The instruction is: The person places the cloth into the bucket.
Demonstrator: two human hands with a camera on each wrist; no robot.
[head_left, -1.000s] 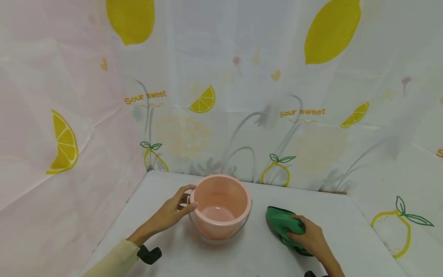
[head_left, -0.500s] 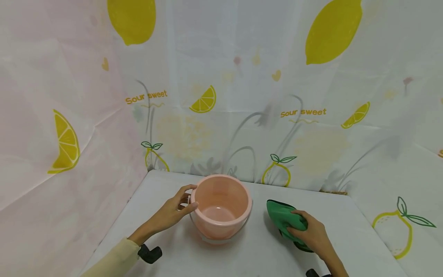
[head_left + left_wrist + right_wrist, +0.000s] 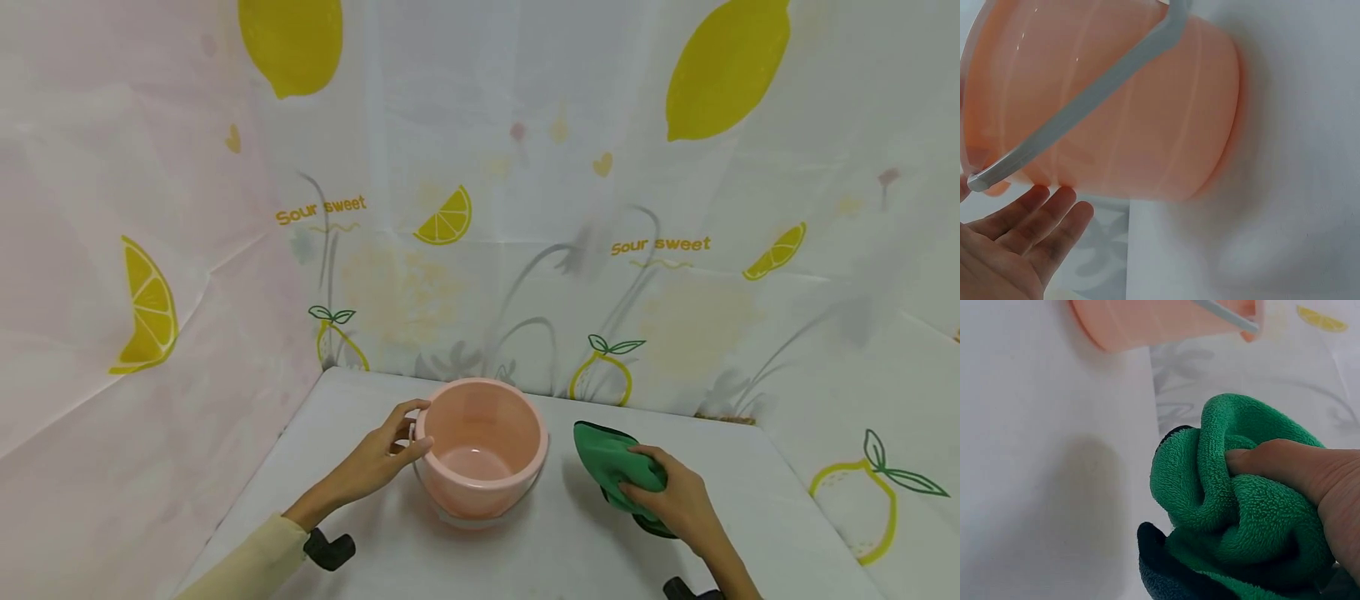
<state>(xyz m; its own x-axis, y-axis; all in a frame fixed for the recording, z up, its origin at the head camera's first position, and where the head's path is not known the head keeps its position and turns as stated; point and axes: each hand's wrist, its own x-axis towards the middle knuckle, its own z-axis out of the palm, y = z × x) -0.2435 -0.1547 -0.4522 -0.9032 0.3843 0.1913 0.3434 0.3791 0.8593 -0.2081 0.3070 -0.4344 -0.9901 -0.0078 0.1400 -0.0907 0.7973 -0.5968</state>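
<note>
A pink bucket stands upright on the white table, its grey handle hanging down along the outside. My left hand holds the bucket at its left rim, with thumb and index finger at the edge. In the left wrist view several fingertips press against the outer wall. To the right of the bucket, my right hand grips a bunched green cloth with dark edging. The cloth is raised over the table, its shadow apart from it. In the right wrist view the thumb sinks into its folds.
The white table reaches back to a wall covering printed with lemons, which also rises at the left and right. Black straps with mounts sit on both wrists.
My right hand has lifted the green cloth off the table and moved it slightly up and away. The left hand and the bucket have stayed in place.
</note>
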